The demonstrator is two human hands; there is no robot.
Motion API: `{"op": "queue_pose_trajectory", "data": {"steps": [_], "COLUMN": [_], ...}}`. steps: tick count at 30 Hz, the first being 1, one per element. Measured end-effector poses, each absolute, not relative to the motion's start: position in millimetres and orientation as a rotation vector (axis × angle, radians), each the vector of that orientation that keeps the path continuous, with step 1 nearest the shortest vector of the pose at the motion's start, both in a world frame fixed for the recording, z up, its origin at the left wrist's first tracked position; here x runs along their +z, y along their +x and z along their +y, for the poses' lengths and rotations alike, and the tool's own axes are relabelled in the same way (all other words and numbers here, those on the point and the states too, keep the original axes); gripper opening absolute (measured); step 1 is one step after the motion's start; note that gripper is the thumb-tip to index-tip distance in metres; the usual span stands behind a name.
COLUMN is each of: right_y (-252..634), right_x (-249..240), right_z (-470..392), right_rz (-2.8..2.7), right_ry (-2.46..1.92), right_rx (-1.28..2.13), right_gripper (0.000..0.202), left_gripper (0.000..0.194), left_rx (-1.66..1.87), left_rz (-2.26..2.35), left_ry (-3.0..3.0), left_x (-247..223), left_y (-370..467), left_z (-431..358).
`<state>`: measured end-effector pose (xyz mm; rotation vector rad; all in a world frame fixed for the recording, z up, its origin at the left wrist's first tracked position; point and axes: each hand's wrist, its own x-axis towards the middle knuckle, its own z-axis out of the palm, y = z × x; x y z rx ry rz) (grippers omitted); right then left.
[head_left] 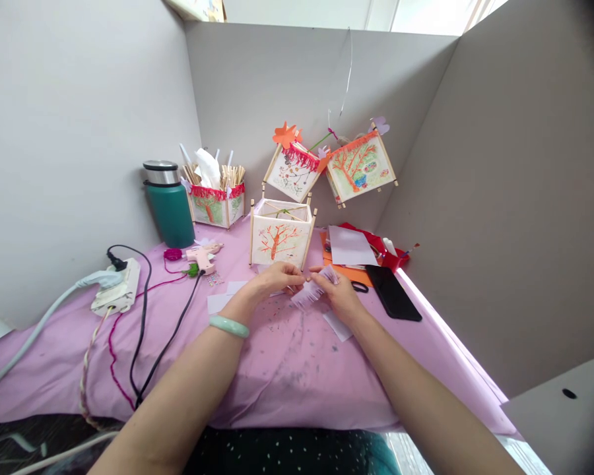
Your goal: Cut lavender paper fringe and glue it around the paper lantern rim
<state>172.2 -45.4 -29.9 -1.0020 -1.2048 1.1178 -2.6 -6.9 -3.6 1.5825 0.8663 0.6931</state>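
Note:
Between my two hands, above the pink cloth, is a strip of pale lilac paper (307, 296) with one edge cut into a fringe. My left hand (278, 278) pinches its left end, and a green bangle circles that wrist. My right hand (340, 294) grips the other end with thumb and fingers. Just behind the hands stands a square paper lantern (278, 243) with wooden corner sticks and an orange tree drawn on its front. A loose piece of lilac paper (337, 326) lies under my right hand, and more pale paper (218, 303) lies left of my left wrist.
A phone (393, 293), scissors (360, 287) and lilac sheet (351, 246) lie at right. At left are a pink glue gun (204, 257), power strip (119, 290), cords and green bottle (171, 211). Two decorated lanterns (361, 168) hang behind; a stick-filled holder (212, 206) stands back left.

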Motion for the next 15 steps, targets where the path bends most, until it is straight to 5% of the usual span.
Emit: {"op": "queue_pose_trajectory", "data": {"steps": [15], "right_y": [178], "right_x": [-33], "right_z": [-39], "right_rz": [-1.052], "right_ry": [-1.023], "right_rx": [1.080], "right_gripper": [0.039], "left_gripper": [0.026], "left_rx": [0.576], "left_rz": [0.974], "left_ry": [1.887], "left_x": [-14], "left_y": [2], "left_z": [-1]}}
